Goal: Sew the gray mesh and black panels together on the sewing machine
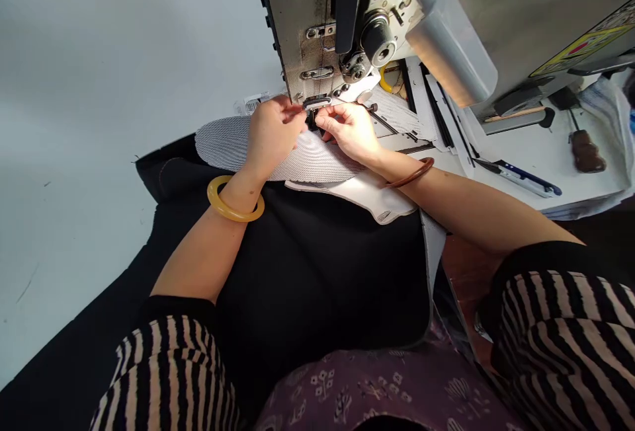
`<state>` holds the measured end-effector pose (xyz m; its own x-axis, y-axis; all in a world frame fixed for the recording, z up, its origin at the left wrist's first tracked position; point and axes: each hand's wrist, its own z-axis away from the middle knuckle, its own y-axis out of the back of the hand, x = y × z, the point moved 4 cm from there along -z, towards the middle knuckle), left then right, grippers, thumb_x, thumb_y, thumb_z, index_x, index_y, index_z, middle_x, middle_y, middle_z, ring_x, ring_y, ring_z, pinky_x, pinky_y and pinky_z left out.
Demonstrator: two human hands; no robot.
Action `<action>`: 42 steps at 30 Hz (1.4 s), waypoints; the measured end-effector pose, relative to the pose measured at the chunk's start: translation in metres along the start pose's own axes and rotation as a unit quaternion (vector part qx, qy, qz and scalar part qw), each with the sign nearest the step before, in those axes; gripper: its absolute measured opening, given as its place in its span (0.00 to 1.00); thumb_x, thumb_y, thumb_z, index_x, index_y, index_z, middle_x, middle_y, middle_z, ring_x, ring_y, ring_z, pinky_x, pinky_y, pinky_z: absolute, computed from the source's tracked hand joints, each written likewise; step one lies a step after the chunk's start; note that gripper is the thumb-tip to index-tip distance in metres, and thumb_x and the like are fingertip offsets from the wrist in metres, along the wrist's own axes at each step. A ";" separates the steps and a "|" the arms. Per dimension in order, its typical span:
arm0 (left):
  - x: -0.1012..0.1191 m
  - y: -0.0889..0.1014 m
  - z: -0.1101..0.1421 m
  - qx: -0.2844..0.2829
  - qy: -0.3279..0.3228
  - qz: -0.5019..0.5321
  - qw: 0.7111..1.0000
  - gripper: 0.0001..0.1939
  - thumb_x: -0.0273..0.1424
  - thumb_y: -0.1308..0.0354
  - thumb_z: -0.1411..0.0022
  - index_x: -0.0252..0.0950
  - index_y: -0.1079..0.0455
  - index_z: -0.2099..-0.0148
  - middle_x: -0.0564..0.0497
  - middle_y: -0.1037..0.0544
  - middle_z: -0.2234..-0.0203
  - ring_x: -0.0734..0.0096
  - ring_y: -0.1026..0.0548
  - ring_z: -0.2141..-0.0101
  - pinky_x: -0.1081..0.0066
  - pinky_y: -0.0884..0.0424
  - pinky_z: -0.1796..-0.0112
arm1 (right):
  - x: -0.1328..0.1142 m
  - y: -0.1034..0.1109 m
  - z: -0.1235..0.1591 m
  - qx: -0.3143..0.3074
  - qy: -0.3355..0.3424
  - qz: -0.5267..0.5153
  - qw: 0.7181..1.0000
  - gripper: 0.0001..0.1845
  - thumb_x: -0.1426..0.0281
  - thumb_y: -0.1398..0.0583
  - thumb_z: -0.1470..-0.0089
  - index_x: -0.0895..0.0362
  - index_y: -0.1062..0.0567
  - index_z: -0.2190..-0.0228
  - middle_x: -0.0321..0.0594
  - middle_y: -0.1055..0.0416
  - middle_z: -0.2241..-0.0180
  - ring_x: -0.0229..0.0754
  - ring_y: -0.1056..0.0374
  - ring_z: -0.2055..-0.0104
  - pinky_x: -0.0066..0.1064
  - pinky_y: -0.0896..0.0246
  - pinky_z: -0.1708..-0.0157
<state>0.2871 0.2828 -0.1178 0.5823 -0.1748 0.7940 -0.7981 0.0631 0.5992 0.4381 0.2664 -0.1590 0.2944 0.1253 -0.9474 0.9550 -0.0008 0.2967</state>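
Both hands meet at the needle area of a sewing machine [302, 28], under its lamp's light. My left hand [275, 130], wearing a yellow bangle, has its fingers drawn together just left of the presser foot; what they pinch is too small to make out. From the right, my right hand [351, 130] closes thumb and finger in a pinch beside the needle, its contents also unclear. Below them lies a grey-white mesh fabric piece [312, 163], over a white piece [370, 194] and a large black fabric [317, 266] that spreads into my lap.
A grey lamp [454, 44] hangs on a flexible neck at upper right. On the white table [99, 87] to the right lie thread snips [520, 176] with a blue handle, a brown-handled tool [588, 150], and several strips [449, 110]. A bundled cloth [610, 120] sits at the right edge.
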 end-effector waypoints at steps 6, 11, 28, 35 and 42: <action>0.004 0.012 0.048 0.009 -0.288 0.002 0.958 0.13 0.20 0.48 0.41 0.39 0.33 0.56 0.46 0.28 0.52 0.65 0.27 0.50 0.70 0.22 0.59 | -0.025 -0.001 0.054 0.003 0.308 0.280 0.909 0.10 0.70 0.48 0.36 0.55 0.27 0.66 0.39 0.32 0.69 0.38 0.37 0.69 0.30 0.43 0.69; 0.007 0.020 0.079 -0.114 -0.251 0.017 0.961 0.12 0.28 0.46 0.38 0.39 0.32 0.52 0.52 0.22 0.59 0.70 0.22 0.61 0.72 0.24 0.59 | -0.037 -0.010 0.074 0.034 0.426 0.297 0.854 0.13 0.69 0.52 0.32 0.56 0.29 0.62 0.35 0.35 0.72 0.35 0.40 0.73 0.29 0.51 0.74; 0.009 0.113 0.056 0.088 -0.185 -0.386 0.899 0.14 0.31 0.54 0.35 0.42 0.28 0.69 0.49 0.28 0.74 0.59 0.30 0.67 0.62 0.42 0.68 | -0.021 -0.030 0.060 -0.166 0.285 0.329 0.885 0.24 0.66 0.52 0.33 0.64 0.33 0.42 0.58 0.35 0.39 0.49 0.40 0.34 0.45 0.40 0.36; 0.027 -0.003 0.011 -0.168 -0.198 -0.313 0.913 0.14 0.24 0.47 0.43 0.39 0.44 0.79 0.51 0.37 0.77 0.67 0.41 0.73 0.64 0.48 0.68 | -0.023 -0.029 0.061 -0.174 0.288 0.354 0.873 0.24 0.65 0.56 0.31 0.64 0.30 0.47 0.58 0.29 0.47 0.52 0.32 0.42 0.45 0.32 0.44; 0.010 -0.006 -0.008 -0.090 -0.063 -0.208 0.972 0.22 0.19 0.45 0.44 0.38 0.50 0.83 0.58 0.54 0.84 0.74 0.53 0.76 0.66 0.49 0.72 | -0.024 -0.028 0.062 -0.166 0.300 0.356 0.870 0.24 0.66 0.52 0.32 0.66 0.33 0.42 0.58 0.34 0.40 0.50 0.39 0.35 0.43 0.37 0.38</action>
<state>0.2989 0.2886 -0.1125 0.8164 -0.3398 0.4670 -0.4507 0.1307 0.8831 0.4069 0.2016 -0.1519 0.6397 0.7048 -0.3067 0.4469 -0.0164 0.8944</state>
